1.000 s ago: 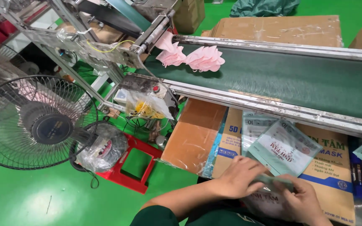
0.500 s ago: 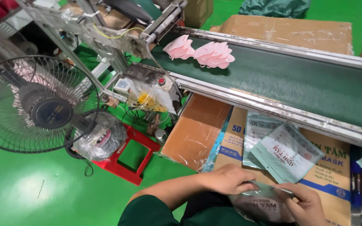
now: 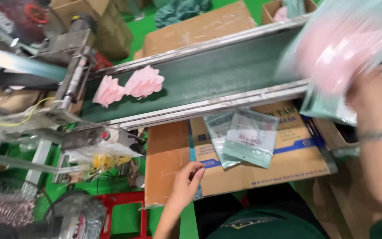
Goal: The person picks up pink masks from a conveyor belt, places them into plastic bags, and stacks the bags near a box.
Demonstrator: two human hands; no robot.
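Seen from above, at far left: a grey metal machine frame (image 3: 74, 79) with loose wiring, over a bright green floor (image 3: 129, 221)

Riding on the dark green conveyor belt (image 3: 226, 73), just right of the frame: two pink folded face masks (image 3: 129, 86), side by side and touching

Below the belt's steel rail: a flattened brown cardboard box with blue print (image 3: 253, 163), serving as a work surface

Resting on the cardboard's near left edge: the left hand (image 3: 186, 181), fingers curled loosely inward, gripping nothing, only touching the board

Lying at the middle of the cardboard, well apart from that hand: two flat clear-and-teal plastic pouches (image 3: 244, 137), overlapping, empty-looking

Raised high at upper right, heavily blurred: the right hand (image 3: 368, 95), a blue band at the wrist, closed on a clear plastic pouch with pink masks inside (image 3: 341, 44), held by its lower edge above the belt's right end; exact finger placement lost in the blur

Judged very light, soft and floppy, with a slick film surface likely to slide between fingers; not fragile, though easily creased; best pinched firmly at an edge or corner rather than across the padded middle
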